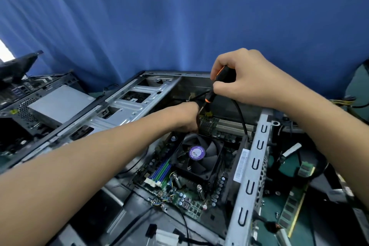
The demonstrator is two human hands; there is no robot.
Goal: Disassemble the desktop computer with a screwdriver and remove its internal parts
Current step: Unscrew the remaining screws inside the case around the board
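At far left I note a second grey metal computer case (50, 106). At centre the open silver-grey desktop computer chassis (127, 104) lies on its side; my left grip (187, 118) reaches in beyond the black cooler fan (196, 154), fingers hidden, so I cannot tell its state. My right grip (245, 80) is curled round the black-and-orange screwdriver (211, 97), tip-down over the board; a green memory stick (293, 209) lies on the counter (277, 203) at right.

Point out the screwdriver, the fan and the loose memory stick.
screwdriver (224, 75), head view, upper black part of its handle.
fan (197, 153), head view, purple sticker on its hub.
memory stick (292, 208), head view, middle of its green board.
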